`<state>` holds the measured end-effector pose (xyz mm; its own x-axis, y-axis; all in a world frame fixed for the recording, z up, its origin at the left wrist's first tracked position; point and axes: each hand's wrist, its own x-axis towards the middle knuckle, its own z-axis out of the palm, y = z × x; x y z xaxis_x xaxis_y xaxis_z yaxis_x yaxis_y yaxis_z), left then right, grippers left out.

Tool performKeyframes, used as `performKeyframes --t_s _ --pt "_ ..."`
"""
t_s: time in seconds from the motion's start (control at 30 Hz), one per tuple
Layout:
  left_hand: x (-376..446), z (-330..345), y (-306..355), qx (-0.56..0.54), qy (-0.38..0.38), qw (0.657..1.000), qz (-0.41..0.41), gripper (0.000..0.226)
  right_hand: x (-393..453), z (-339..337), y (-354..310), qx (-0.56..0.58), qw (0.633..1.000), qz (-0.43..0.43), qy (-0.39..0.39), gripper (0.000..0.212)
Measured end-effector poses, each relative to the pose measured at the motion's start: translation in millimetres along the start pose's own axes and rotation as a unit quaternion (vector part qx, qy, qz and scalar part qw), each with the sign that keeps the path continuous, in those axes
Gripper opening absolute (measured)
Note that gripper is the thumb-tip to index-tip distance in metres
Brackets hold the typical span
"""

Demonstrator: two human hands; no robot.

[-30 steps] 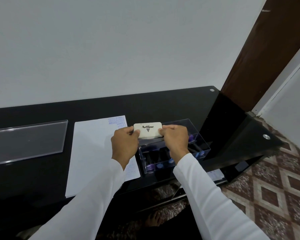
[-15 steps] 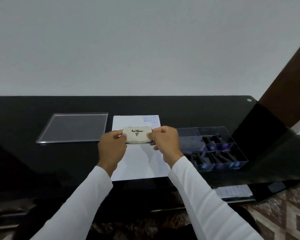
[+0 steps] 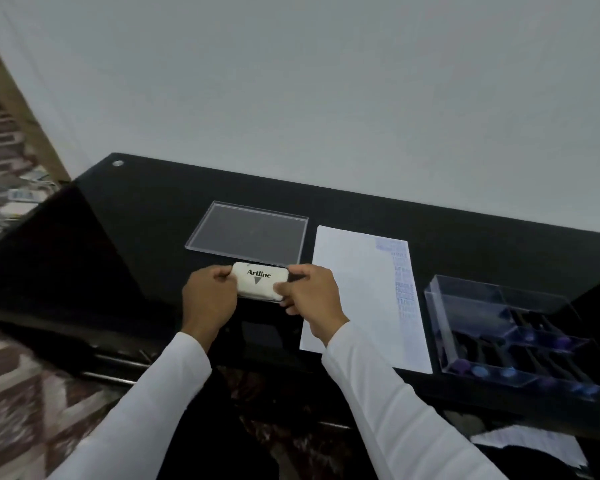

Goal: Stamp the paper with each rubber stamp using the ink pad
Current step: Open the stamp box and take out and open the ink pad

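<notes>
- Cream-coloured ink pad (image 3: 259, 281), lid closed, is grasped at its ends by the left hand (image 3: 209, 299) and the right hand (image 3: 309, 296), each grip curled round it.
- It is held just left of the paper (image 3: 362, 296), low over the black desk (image 3: 153, 216).
- Rubber stamps (image 3: 520, 355) are kept in the clear box (image 3: 465, 306) right of the paper.
- Clear lid (image 3: 248, 233) is seen lying flat behind the pad.

free: bare table (image 3: 160, 237) left | blocked: clear lid (image 3: 248, 233) ahead, paper (image 3: 357, 289), stamp tray (image 3: 499, 327) right
</notes>
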<state>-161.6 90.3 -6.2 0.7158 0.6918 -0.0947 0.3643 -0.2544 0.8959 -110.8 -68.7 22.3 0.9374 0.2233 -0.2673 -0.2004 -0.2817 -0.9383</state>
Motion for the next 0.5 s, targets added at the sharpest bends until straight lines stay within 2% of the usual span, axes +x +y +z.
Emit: performKeyframes --t_s 0.07,0.17,0.2,0.43,0.5 --pt "5 -9 -8 0.038 0.017 0.999 0.014 0.025 2 13 2 -0.037 0.999 -0.012 -0.02 0.023" --pt "13 -16 -18 0.066 0.02 0.997 0.03 0.024 5 27 7 -0.072 0.996 -0.015 -0.047 0.054" --pt "17 -18 -22 0.079 0.017 0.996 0.034 0.024 6 31 8 -0.089 0.994 -0.02 -0.054 0.057" --pt "30 -18 -35 0.173 0.003 0.982 0.072 0.024 14 40 12 -0.184 0.98 -0.056 -0.047 0.032" --pt "30 -17 -34 0.186 0.001 0.98 0.076 0.023 16 40 13 -0.199 0.977 -0.058 -0.045 0.035"
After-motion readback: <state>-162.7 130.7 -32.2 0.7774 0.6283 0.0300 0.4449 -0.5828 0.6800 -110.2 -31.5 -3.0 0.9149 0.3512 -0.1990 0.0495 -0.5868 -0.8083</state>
